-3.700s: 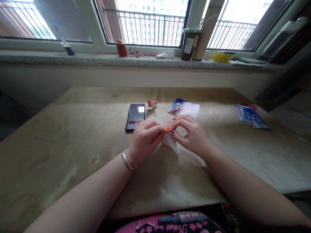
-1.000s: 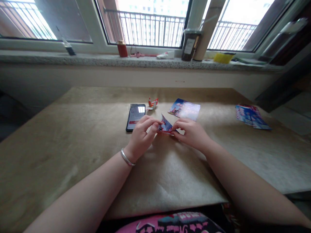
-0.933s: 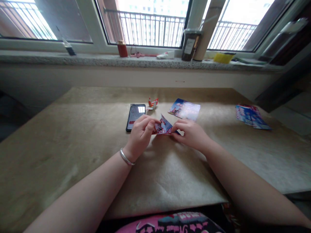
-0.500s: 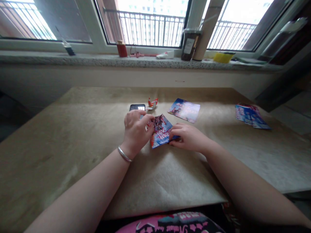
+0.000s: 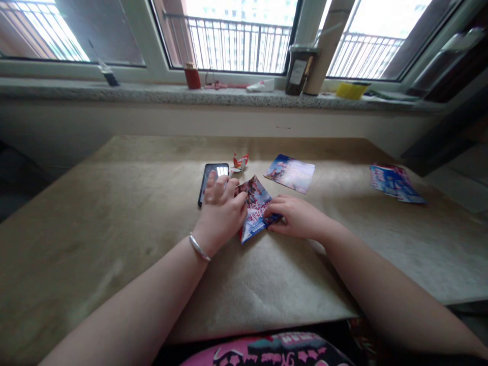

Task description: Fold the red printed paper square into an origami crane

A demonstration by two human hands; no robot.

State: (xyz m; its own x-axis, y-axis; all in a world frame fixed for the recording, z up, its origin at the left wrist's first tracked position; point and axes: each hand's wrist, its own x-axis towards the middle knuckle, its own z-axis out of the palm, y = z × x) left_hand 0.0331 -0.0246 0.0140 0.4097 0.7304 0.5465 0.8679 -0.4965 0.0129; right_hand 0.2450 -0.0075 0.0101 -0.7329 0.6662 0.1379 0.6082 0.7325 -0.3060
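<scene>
The left hand [image 5: 223, 213] lies open and flat, palm down, with its fingers spread. Its thumb side presses on the left edge of a partly folded printed paper [image 5: 254, 206], which lies on the worktop [image 5: 114, 213] near the middle, just in front of the person. The paper shows red, white and blue print, with one corner pointing toward the near side. The right hand [image 5: 296, 217] rests at the paper's right corner with its fingers curled and their tips on the blue edge. Whether it pinches that corner or only holds it down I cannot tell from this angle. A silver bracelet [image 5: 199, 247] sits on the left wrist. The left fingertips reach over the near end of a dark phone [image 5: 211, 175], which lies just to the far left of the paper with its screen lit. A small folded red and white piece [image 5: 239, 161] stands just beyond the phone's far right corner. A flat printed sheet [image 5: 292, 173] lies to the far right of the hands, apart from them. A stack of blue sheets [image 5: 394, 182] lies well off to the right. On the windowsill [image 5: 152, 94] at the far side stand a red cup [image 5: 192, 78] and a dark jar [image 5: 298, 70].
</scene>
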